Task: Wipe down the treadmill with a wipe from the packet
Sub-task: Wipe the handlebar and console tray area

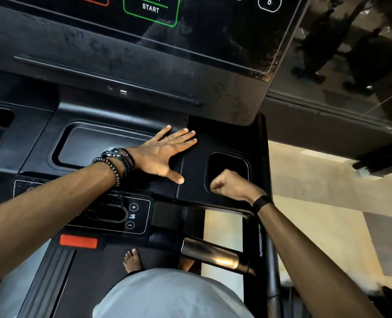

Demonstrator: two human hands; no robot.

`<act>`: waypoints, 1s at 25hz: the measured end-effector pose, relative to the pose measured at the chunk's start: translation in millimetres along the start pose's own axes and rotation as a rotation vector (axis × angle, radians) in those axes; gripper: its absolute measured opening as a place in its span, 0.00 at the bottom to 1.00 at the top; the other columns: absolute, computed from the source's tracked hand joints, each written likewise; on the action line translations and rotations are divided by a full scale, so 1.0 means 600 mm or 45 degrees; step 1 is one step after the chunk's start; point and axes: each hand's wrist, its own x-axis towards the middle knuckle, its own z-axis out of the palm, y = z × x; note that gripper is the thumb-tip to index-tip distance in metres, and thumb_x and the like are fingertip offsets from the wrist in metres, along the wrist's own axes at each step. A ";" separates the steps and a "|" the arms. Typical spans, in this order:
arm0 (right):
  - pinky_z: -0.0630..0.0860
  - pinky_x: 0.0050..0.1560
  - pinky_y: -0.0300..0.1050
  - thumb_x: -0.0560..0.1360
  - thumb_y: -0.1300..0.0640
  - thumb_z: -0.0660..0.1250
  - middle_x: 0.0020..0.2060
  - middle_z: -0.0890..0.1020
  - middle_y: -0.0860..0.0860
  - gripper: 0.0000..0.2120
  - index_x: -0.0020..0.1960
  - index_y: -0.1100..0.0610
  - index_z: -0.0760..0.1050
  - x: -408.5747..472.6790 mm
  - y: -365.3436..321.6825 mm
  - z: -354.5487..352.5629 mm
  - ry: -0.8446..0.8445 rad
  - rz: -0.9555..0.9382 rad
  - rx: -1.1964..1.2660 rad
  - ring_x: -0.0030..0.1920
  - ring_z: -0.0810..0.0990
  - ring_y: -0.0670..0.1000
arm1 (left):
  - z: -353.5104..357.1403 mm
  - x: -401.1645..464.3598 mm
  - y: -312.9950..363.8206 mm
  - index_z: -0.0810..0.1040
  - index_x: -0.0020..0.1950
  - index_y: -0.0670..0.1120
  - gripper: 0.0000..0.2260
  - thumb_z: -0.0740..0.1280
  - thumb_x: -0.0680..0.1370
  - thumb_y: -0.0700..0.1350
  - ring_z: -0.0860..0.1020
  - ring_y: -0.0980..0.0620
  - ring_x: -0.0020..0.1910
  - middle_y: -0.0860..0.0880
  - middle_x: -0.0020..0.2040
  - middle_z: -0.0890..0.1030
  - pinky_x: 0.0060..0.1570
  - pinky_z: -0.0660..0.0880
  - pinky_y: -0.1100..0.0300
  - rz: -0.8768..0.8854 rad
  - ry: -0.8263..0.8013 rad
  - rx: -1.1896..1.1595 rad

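I stand on the black treadmill, whose dusty console (112, 72) fills the upper view. My left hand (162, 154) lies flat with fingers spread on the console shelf, between a shallow tray recess (94, 145) and a square cup holder (227, 166). My right hand (231, 184) is curled into a fist at the cup holder's near edge. Nothing shows between its fingers. No wipe or packet is in view.
A touch panel with plus and minus keys (121, 214) and a red stop tab (78, 241) sit below my left forearm. A metal grip bar (211, 253) runs at lower right. My bare foot (132, 260) stands on the belt. Pale floor lies to the right.
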 end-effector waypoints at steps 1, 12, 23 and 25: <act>0.74 0.50 0.40 0.76 0.63 0.73 0.33 0.82 0.42 0.12 0.34 0.55 0.81 0.000 -0.004 -0.004 -0.016 0.032 -0.079 0.39 0.80 0.37 | 0.000 -0.001 0.000 0.42 0.83 0.52 0.52 0.69 0.72 0.69 0.31 0.60 0.78 0.55 0.81 0.37 0.75 0.26 0.51 -0.008 0.007 -0.002; 0.68 0.67 0.61 0.82 0.57 0.60 0.58 0.74 0.59 0.09 0.46 0.59 0.74 -0.003 -0.019 0.019 0.151 -0.072 -0.245 0.62 0.73 0.60 | 0.004 0.003 -0.005 0.41 0.83 0.53 0.54 0.64 0.68 0.75 0.31 0.60 0.78 0.55 0.81 0.36 0.75 0.27 0.50 0.007 0.012 0.019; 0.62 0.72 0.53 0.84 0.50 0.57 0.71 0.64 0.59 0.20 0.68 0.64 0.69 -0.012 -0.034 0.011 0.095 0.095 -0.309 0.72 0.64 0.61 | -0.001 -0.001 0.001 0.41 0.83 0.52 0.53 0.64 0.69 0.72 0.31 0.59 0.78 0.55 0.81 0.36 0.74 0.25 0.51 -0.014 -0.005 0.020; 0.60 0.74 0.53 0.85 0.51 0.55 0.70 0.66 0.56 0.19 0.65 0.64 0.72 -0.022 -0.031 0.020 0.082 0.021 -0.180 0.72 0.65 0.58 | 0.000 -0.001 0.001 0.40 0.83 0.52 0.53 0.63 0.69 0.73 0.31 0.59 0.78 0.55 0.81 0.36 0.74 0.24 0.52 -0.010 -0.008 0.034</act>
